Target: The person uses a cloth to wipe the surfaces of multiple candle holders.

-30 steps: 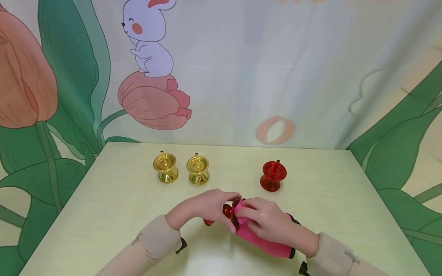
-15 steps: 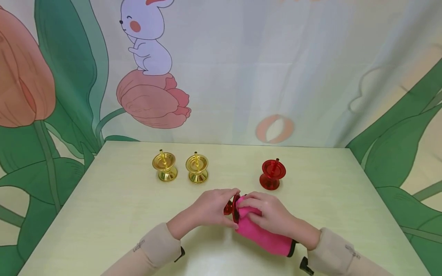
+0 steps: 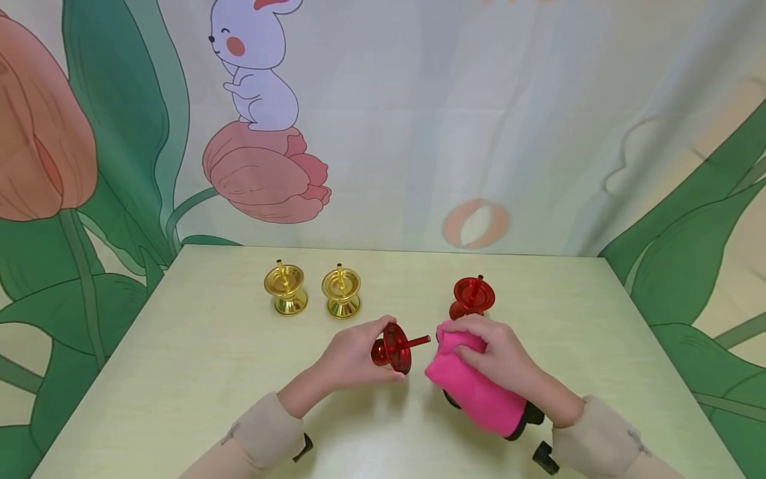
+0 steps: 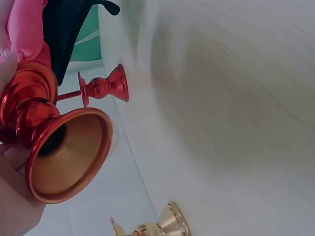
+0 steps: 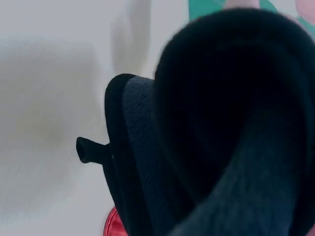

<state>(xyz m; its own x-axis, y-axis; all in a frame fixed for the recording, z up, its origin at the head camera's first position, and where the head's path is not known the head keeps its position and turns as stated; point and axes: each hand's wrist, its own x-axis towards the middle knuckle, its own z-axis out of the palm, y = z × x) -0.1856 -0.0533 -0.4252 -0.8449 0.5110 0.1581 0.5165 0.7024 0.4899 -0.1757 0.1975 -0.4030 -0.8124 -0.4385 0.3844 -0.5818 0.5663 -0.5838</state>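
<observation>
My left hand grips a shiny red candlestick on its side above the table, its thin stem pointing right. The left wrist view shows the hollow underside of its flared base. In my right hand is a pink cloth with black edging, bunched between thumb and fingers, a short gap right of the stem tip. The cloth's dark grey reverse and a black loop fill much of the right wrist view, hiding that hand.
A second red candlestick stands upright behind my right hand, partly covered by it. Two gold candlesticks stand at the back left of the pale table. Behind the table hangs a printed curtain.
The pink cloth has come off the red candlestick and moved right with my right hand, baring the stem. My left hand has shifted slightly left and turned the dish toward view.
</observation>
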